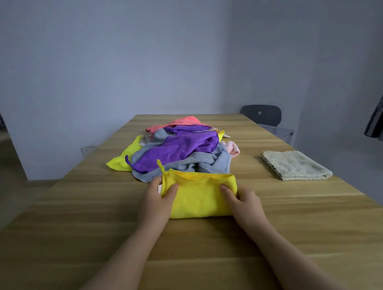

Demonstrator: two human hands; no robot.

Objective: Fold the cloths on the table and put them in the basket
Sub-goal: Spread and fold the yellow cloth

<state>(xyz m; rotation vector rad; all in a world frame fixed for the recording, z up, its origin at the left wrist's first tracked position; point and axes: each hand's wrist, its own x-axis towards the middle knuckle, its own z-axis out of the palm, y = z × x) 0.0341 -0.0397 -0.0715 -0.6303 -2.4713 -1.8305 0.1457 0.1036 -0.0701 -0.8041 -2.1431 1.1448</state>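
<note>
Yellow cloth (200, 197), neat folded rectangle

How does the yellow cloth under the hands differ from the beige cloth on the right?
The yellow cloth is bright and smooth; the beige cloth is pale and fluffy. The left hand and right hand hold the yellow cloth's ends; the beige cloth lies untouched. Both are folded on the table.
</note>
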